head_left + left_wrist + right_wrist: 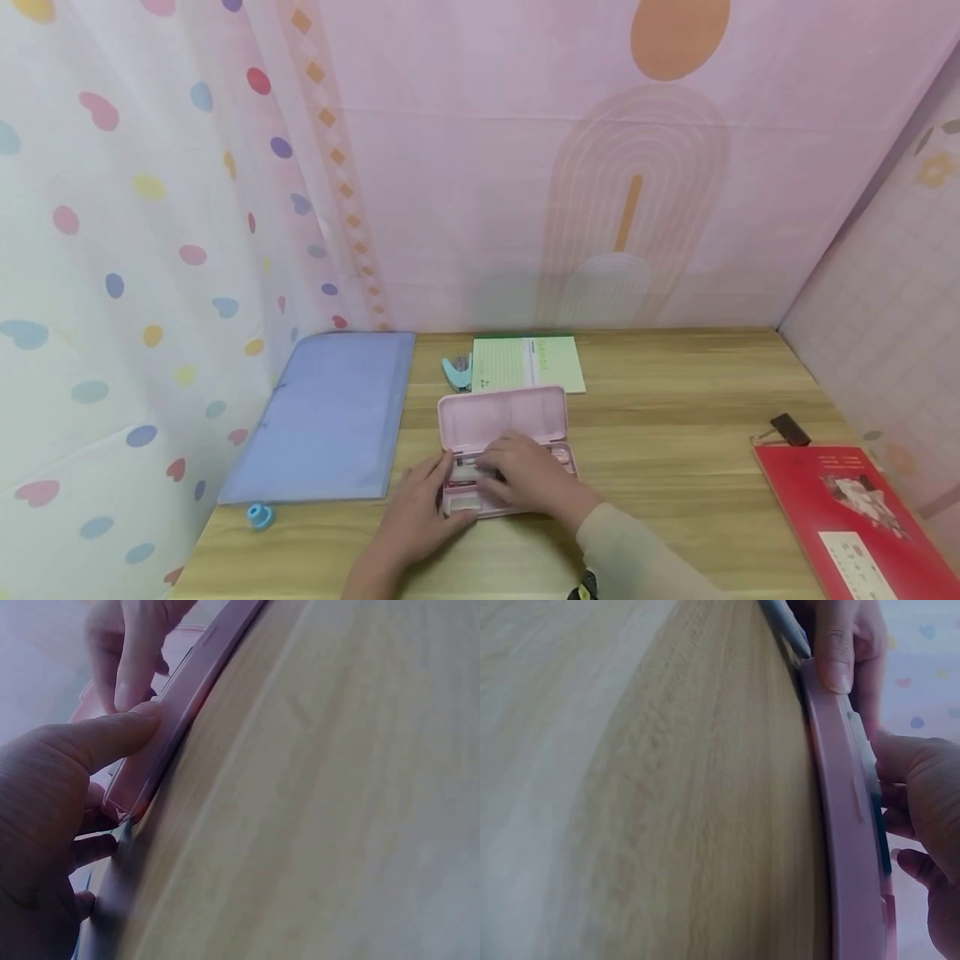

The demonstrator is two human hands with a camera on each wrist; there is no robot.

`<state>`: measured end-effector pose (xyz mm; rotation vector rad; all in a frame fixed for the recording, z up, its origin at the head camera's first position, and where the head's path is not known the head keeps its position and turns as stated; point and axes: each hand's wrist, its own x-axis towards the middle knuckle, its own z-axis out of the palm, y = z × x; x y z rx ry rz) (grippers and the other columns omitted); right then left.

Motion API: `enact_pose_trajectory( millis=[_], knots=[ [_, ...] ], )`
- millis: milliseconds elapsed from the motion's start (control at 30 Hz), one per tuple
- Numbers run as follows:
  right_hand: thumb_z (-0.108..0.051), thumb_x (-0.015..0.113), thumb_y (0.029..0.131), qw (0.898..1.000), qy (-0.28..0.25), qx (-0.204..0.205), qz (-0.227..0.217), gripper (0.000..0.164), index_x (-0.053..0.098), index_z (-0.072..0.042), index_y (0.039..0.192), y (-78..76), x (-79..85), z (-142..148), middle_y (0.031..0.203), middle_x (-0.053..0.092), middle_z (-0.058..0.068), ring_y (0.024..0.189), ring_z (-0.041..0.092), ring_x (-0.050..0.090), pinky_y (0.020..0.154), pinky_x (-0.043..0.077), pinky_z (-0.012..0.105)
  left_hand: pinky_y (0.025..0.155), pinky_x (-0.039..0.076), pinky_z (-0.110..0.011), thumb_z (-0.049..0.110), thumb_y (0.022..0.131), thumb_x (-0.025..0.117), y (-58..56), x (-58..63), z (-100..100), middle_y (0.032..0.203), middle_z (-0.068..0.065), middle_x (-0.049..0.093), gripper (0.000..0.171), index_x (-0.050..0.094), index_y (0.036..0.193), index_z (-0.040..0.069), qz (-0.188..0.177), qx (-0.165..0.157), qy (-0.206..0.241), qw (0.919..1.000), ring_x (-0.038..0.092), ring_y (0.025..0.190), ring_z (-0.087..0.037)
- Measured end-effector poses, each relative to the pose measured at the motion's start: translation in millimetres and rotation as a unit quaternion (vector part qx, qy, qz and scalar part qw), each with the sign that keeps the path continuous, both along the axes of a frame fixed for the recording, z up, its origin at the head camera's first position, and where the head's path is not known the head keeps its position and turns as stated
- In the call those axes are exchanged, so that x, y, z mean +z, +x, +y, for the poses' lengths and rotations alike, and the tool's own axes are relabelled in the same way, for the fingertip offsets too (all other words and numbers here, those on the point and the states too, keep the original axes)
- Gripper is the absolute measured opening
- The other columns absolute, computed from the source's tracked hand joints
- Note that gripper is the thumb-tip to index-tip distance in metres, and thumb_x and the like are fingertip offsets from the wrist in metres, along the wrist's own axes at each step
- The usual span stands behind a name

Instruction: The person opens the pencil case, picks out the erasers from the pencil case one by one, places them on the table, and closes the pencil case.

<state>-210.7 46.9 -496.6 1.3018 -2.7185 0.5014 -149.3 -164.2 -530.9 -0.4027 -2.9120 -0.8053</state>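
Observation:
A pink pencil case (504,417) lies on the table with its lid raised toward the back. Inside it are several slim items, among them a red one (462,483), and a pale block (465,503) near the front. My left hand (422,512) holds the case at its left end, thumb on the front rim (176,712) and fingers round the side. Over the inside of the case my right hand (525,471) reaches down with bent fingers. In the right wrist view its fingertips are partly hidden behind the case wall (844,802), so whether they pinch something is unclear.
Behind the case are a light blue stapler (457,374) and a green notepad (525,364). A blue folder (322,417) lies left, with a small blue round object (260,517) before it. At right are a red booklet (855,508) and a black clip (791,429). Curtains enclose the table.

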Motion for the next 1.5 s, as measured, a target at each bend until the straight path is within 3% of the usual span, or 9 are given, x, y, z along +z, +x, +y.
enact_pose_trajectory(
  millis=[333,700,867,1000,1233,1367,1500],
  knots=[
    [-0.039,0.059,0.094,0.999,0.049,-0.018,-0.006,0.032,0.071,-0.019,0.116,-3.4,-2.5,-14,0.092,0.058,-0.009,0.085,0.008,0.048,0.08,0.046,0.024,0.11,0.025,-0.06,0.06,0.074,0.073,-0.5,4.8,0,0.145,-0.017,0.044,0.096,0.042,0.144,0.002,-0.02,0.003,0.02,0.9996,0.039,0.133,-0.035],
    [-0.032,0.059,0.094,0.999,0.038,-0.012,-0.011,0.025,0.073,-0.019,0.11,-5.4,-9.3,-16,0.097,0.063,-0.009,0.093,0.009,0.053,0.088,0.046,0.025,0.11,0.025,-0.06,0.058,0.074,0.074,-1.6,2.3,0,0.146,-0.015,0.043,0.095,0.042,0.145,0.003,-0.024,0.003,0.028,0.9993,0.039,0.133,-0.034],
    [-0.031,0.059,0.095,1.0,0.023,-0.008,0.016,0.022,0.074,-0.022,0.107,-2.9,-11.6,-16,0.096,0.067,-0.012,0.09,0.008,0.053,0.084,0.046,0.024,0.109,0.024,-0.063,0.06,0.074,0.073,-1.5,-1.2,0,0.146,-0.015,0.043,0.096,0.041,0.145,0.003,-0.024,0.002,0.03,0.9992,0.038,0.134,-0.033],
    [-0.03,0.059,0.096,0.999,-0.006,-0.009,0.031,0.019,0.074,-0.024,0.106,1.5,-3.8,-11,0.099,0.069,-0.015,0.088,0.006,0.054,0.082,0.046,0.023,0.109,0.023,-0.063,0.06,0.074,0.073,-1.4,-2.5,1,0.145,-0.015,0.044,0.097,0.041,0.145,0.002,-0.023,0.003,0.032,0.9992,0.038,0.134,-0.033],
    [-0.027,0.061,0.095,0.994,-0.094,-0.051,0.026,0.019,0.072,-0.02,0.109,9.4,14.8,32,0.101,0.071,-0.009,0.091,0.008,0.064,0.086,0.052,0.03,0.11,0.022,-0.061,0.062,0.073,0.073,-2.7,-0.5,1,0.146,-0.015,0.042,0.099,0.04,0.146,0.003,-0.032,0.012,0.027,0.999,0.037,0.135,-0.034],
    [-0.025,0.068,0.09,0.985,-0.134,-0.112,0.0,0.023,0.072,-0.017,0.111,8.9,15.3,73,0.105,0.071,-0.004,0.096,0.012,0.065,0.086,0.054,0.035,0.111,0.021,-0.061,0.064,0.073,0.072,-3.3,1.0,2,0.147,-0.015,0.041,0.1,0.039,0.146,0.004,-0.045,0.016,0.021,0.9987,0.036,0.136,-0.033],
    [-0.023,0.072,0.086,0.973,-0.138,-0.185,-0.017,0.027,0.072,-0.016,0.112,3.6,10.9,114,0.107,0.071,0.001,0.096,0.018,0.066,0.083,0.055,0.04,0.112,0.02,-0.06,0.064,0.073,0.071,-3.2,1.2,2,0.148,-0.015,0.04,0.101,0.038,0.147,0.004,-0.051,0.019,0.018,0.9983,0.035,0.136,-0.033]
  ],
)
